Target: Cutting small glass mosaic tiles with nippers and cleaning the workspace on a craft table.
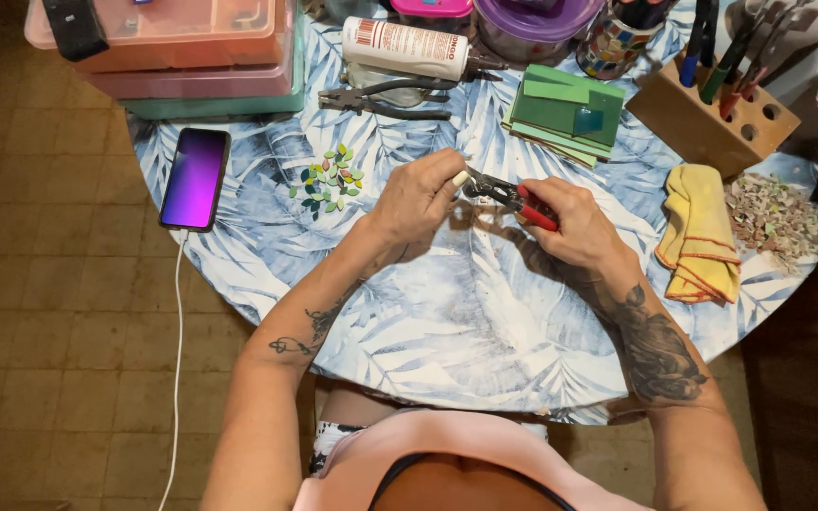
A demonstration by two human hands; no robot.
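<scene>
Red-handled nippers (513, 196) in rt hand (575, 222), jaws pointing left.

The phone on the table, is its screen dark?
No, the phone shows a lit purple screen, lying at the table's left edge with a white cable plugged in.

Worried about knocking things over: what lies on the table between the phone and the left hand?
In the head view, a small cluster of leaf-shaped tile pieces lies between the phone and the left hand.

Round table (447, 331) w/ blue leaf-print cloth; brown tiled floor (59, 312) beneath; warm, dim light at edges
</scene>
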